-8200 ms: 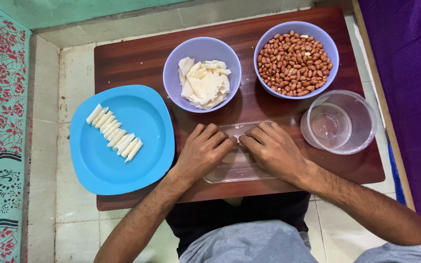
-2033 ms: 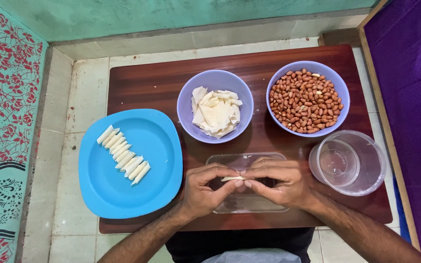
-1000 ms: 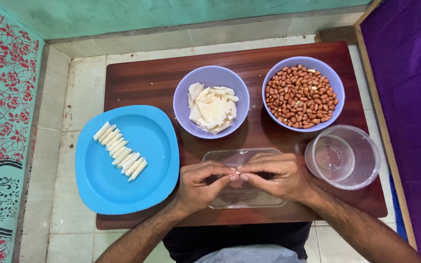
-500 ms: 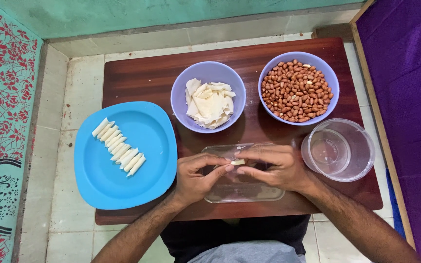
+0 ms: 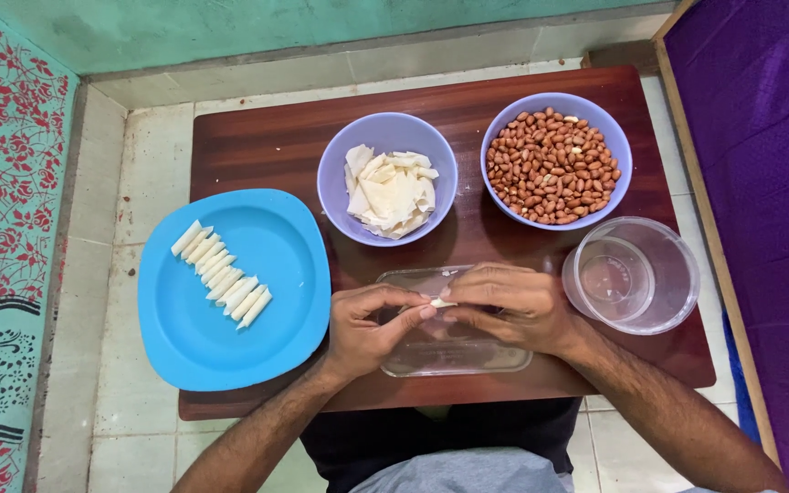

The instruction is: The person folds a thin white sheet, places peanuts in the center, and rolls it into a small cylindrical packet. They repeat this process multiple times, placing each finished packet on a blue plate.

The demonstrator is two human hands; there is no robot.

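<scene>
White pastry roll (image 5: 441, 301) sits pinched between the left hand (image 5: 372, 327) and right hand (image 5: 509, 306), both closed on it above a clear tray (image 5: 454, 356) beside the blue plate (image 5: 276, 274). Squeezing unevenly could unroll or tear it.

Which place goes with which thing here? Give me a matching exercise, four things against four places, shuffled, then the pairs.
Things:
1. peanut bowl
2. blue plate
3. clear round container
4. small white piece

Places:
A. left edge of the table
B. pinched between both hands
C. far right corner
D. near right, beside the right hand

Pairs: 1-C, 2-A, 3-D, 4-B
</scene>
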